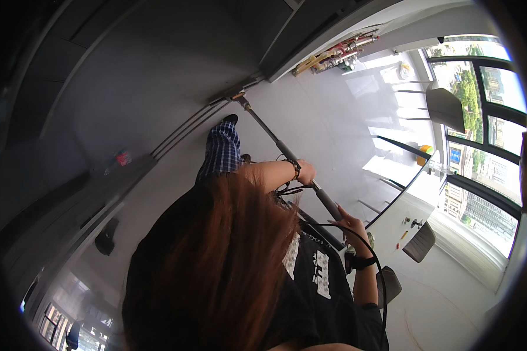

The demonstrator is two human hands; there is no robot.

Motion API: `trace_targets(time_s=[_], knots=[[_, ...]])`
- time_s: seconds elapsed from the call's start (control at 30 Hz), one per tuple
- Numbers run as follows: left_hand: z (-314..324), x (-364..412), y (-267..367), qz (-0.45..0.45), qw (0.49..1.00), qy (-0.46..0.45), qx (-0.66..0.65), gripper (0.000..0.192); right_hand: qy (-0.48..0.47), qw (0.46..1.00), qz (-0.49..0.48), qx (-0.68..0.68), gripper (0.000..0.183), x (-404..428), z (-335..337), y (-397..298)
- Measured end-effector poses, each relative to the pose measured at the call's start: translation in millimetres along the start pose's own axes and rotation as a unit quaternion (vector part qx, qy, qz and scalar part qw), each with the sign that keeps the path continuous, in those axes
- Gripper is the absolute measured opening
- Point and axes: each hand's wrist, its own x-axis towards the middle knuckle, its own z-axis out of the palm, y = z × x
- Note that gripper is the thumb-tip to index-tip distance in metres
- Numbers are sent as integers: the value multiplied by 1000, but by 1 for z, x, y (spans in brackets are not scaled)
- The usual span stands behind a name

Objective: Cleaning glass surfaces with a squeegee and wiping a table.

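Observation:
My left hand (306,172), with a dark beaded bracelet at the wrist, is closed around a metal pole (265,127) that has grey padded grips. Lower down, my right hand (352,226), wearing a black wristband, holds the pole near a grey grip (328,204). At the pole's far end, a flat cleaning-tool head (235,96) lies against the edge of a dark glossy panel (158,66), beside parallel rails (189,127). Hair and a black shirt (333,307) cover the lower middle. A thin black cable (381,272) passes over my right forearm.
A plaid trouser leg (221,149) and dark shoe (231,118) stand beside the rails. Pipes with red fittings (338,55) run along the upper wall. A white table (415,206), chairs (445,109) and wide windows (500,87) are at the right. A dark shoe (107,237) lies lower left.

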Motion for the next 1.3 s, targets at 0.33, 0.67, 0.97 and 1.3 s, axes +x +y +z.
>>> trace_targets(time_s=[0.33,0.67,0.97,1.3], knots=[[-51,-29,-3,-46,997,-60,4,24,6,996,-60,-60,57,-15,-18,-62],[-98,-119,-75,-179,981,43,-62,16,-68,972,-161,-159,48,36,-35,-192],[-77,-153,-173,-103,972,197,-70,29,-4,853,-353,-384,54,102,-19,-256],[-160,-110,-123,-34,996,38,-67,30,48,882,-235,-406,55,76,-66,-268]])
